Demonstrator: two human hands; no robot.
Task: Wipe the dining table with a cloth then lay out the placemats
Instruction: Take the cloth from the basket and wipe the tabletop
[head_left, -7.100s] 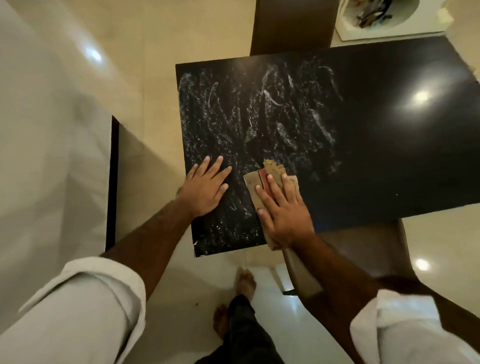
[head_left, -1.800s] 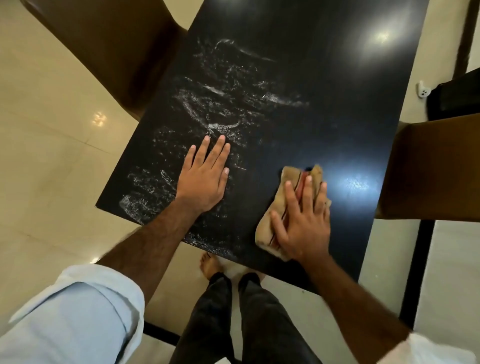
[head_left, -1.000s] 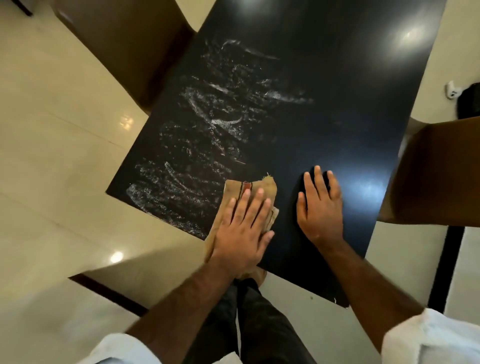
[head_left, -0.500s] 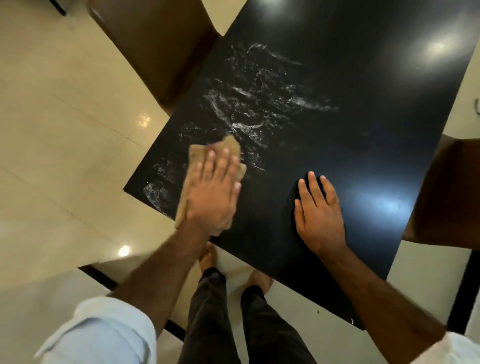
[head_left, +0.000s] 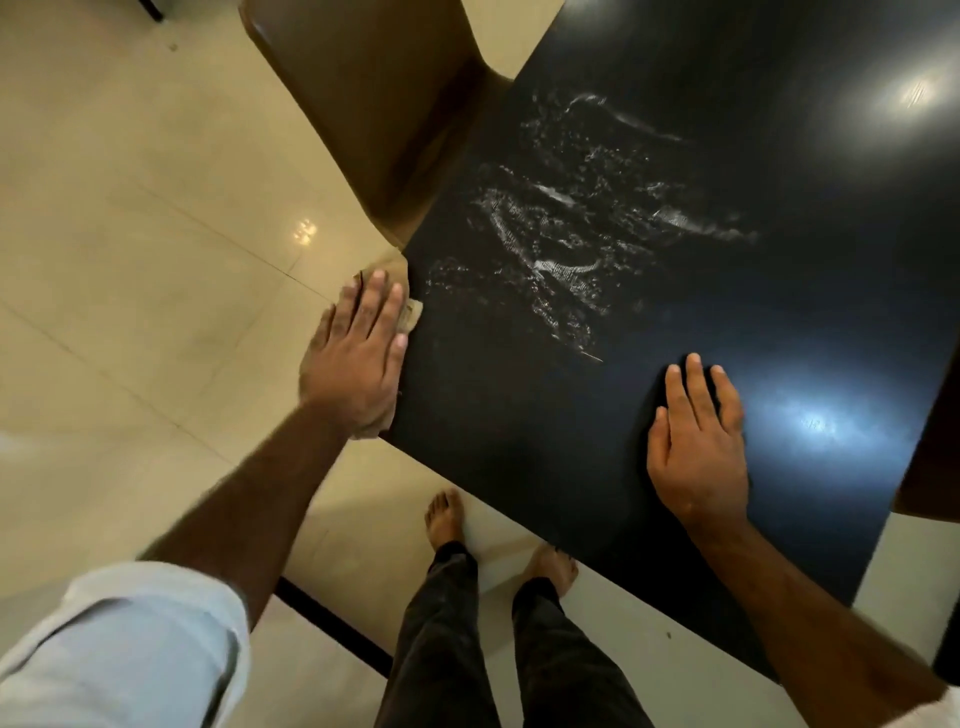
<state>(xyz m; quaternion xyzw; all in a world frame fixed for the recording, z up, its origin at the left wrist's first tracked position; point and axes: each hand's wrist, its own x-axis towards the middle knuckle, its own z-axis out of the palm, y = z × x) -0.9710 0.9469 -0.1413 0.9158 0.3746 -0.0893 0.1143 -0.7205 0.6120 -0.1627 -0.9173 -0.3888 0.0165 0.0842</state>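
Here, a beige cloth (head_left: 396, 272) is pressed by the flat left hand (head_left: 358, 358) at the glossy black table (head_left: 519, 415) edge; the right hand (head_left: 698, 447) is laid flat.

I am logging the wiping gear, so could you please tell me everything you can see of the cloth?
The cloth is a tan, soft-looking rag, mostly hidden under the left hand, which presses flat on it. Only bits show: a patch past the fingertips with a dark streak, a pale corner on the table side, and a strip below the palm. It lies bunched at the left edge of the black table, apparently overlapping that edge. Its full shape cannot be told.
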